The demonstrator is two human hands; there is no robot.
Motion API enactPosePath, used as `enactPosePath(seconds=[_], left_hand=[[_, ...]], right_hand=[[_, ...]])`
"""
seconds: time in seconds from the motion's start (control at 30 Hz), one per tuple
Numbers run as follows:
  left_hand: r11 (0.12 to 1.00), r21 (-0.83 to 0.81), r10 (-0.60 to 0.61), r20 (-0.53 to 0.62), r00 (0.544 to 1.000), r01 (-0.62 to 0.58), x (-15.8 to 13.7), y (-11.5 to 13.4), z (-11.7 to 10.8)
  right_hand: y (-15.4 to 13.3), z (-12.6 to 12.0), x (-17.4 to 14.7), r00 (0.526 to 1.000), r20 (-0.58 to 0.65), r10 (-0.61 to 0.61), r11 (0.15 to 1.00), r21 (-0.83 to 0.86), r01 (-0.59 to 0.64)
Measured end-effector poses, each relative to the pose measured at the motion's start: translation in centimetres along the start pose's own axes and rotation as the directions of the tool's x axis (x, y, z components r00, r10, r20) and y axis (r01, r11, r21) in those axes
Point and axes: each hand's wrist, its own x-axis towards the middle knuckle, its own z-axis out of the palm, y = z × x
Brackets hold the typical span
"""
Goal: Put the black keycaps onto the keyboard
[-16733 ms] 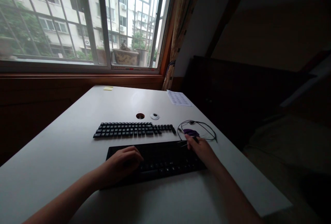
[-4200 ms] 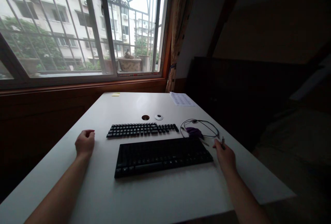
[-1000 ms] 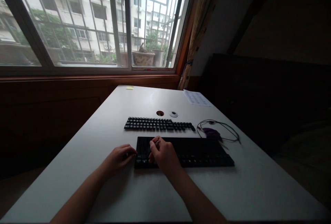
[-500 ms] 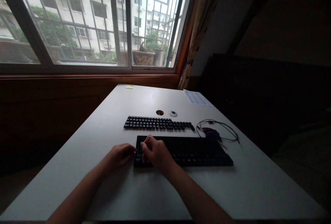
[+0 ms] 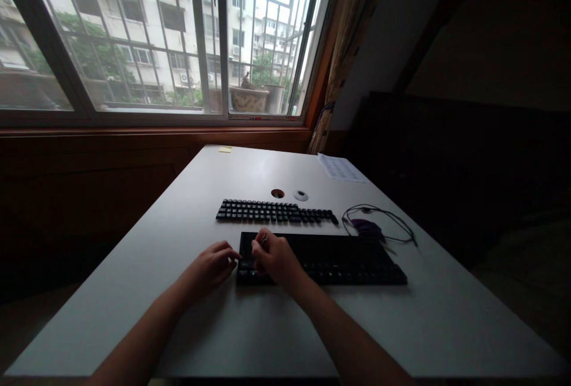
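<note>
A black keyboard (image 5: 330, 252) lies flat on the white desk, with keycaps along its near rows and a darker upper area that I cannot make out well. My right hand (image 5: 275, 254) is over the keyboard's left part, fingers closed in a pinch. A small thin loop shows at its fingers; whether it is a ring or a tool I cannot tell. Beside the keyboard's left end is my left hand (image 5: 215, 264), its fingers partly stretched and the index fingertip touching the edge. Behind the keyboard, loose black keycaps (image 5: 259, 211) stand in rows.
A dark cable (image 5: 399, 222) curls around a purple cloth-like item (image 5: 368, 229) at right. Farther back on the desk (image 5: 178, 213) are a round hole (image 5: 277, 194), its white cover (image 5: 300, 195), a printed sheet (image 5: 341, 168) and a yellow note (image 5: 225, 149).
The view has shifted slightly, moving the desk items a little rightward. My left index finger is now stretched farther onto the keyboard's edge. My right hand stays pinched over the left part.
</note>
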Motion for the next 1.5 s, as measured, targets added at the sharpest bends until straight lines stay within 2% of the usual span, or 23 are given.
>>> enactPosePath(seconds=[0.07,0.17,0.23,0.4,0.53,0.63,0.83,1.07,1.3,1.4,1.5], left_hand=[[1.000,0.027,0.017,-0.014,1.000,-0.016,0.0,-0.2,0.2],[0.997,0.054,0.049,-0.015,0.999,-0.049,0.0,-0.6,0.6],[0.996,0.065,0.064,-0.013,0.998,-0.063,0.0,-0.9,0.8],[0.994,0.070,0.081,-0.013,0.997,-0.080,0.0,-0.9,0.7],[0.997,0.051,0.064,-0.012,0.998,-0.063,0.1,-0.5,0.6],[0.998,0.038,0.055,-0.009,0.998,-0.054,0.1,-0.4,0.6],[0.999,-0.039,-0.009,0.006,1.000,0.009,-0.3,-0.3,0.1],[0.989,-0.149,0.001,-0.065,0.998,-0.011,0.0,0.0,0.4],[0.979,-0.203,-0.006,-0.129,0.992,-0.021,0.6,0.7,0.4],[0.943,-0.333,-0.068,-0.170,0.983,0.008,0.5,1.0,-0.3],[0.882,-0.466,-0.215,-0.261,0.941,0.072,0.2,0.9,-0.8]], right_hand=[[0.5,0.5,-0.1,1.000,-0.008,-0.022,1.000,-0.008,0.022],[0.9,1.2,-0.1,0.991,0.009,-0.136,0.985,-0.107,0.136],[1.2,1.4,0.0,0.988,0.031,-0.151,0.983,-0.100,0.153],[2.2,1.8,0.1,0.996,0.081,-0.032,0.991,0.133,0.021],[2.8,1.7,0.2,0.998,0.066,0.014,0.958,0.286,-0.033],[3.1,1.6,0.4,0.999,0.050,0.019,0.941,0.337,-0.035],[3.1,1.5,0.3,1.000,-0.023,-0.017,0.944,0.330,0.023],[2.9,1.3,0.2,1.000,-0.007,-0.031,0.935,0.354,0.031],[2.7,1.6,0.0,0.999,-0.006,-0.050,0.972,0.230,0.050],[2.6,1.6,0.0,0.998,-0.035,-0.059,0.979,0.193,0.064],[2.5,1.5,0.1,0.998,-0.056,-0.029,0.977,0.212,0.040]])
